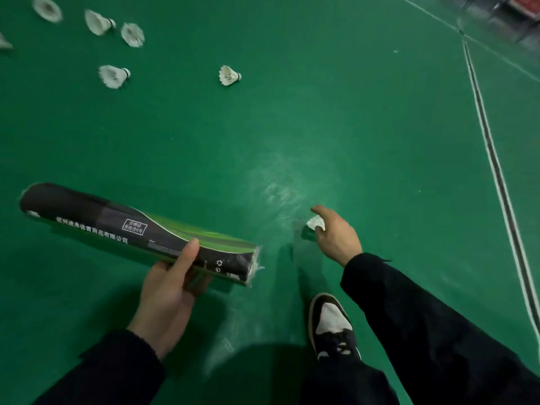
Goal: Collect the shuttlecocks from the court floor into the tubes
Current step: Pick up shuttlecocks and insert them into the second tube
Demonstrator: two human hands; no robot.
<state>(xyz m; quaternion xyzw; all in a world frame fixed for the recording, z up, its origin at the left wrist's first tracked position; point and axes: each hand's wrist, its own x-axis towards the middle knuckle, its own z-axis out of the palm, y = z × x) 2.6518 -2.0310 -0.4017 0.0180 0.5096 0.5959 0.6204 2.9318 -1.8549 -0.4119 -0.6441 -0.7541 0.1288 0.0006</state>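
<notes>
My left hand (169,290) grips a black and green shuttlecock tube (122,229), held nearly level above the floor with its open end toward the right. Low over the floor to the tube's right, my right hand (336,235) is closed on a white shuttlecock (315,223) whose feathers stick out from under the fingers. Several other white shuttlecocks lie on the green court farther off: one (230,75) in the upper middle, one (114,76) to its left, and a cluster (99,22) at the top left.
My black and white shoe (331,323) stands on the court just below the right hand. White court lines (493,165) run down the right side. Dark furniture legs show at the top right corner.
</notes>
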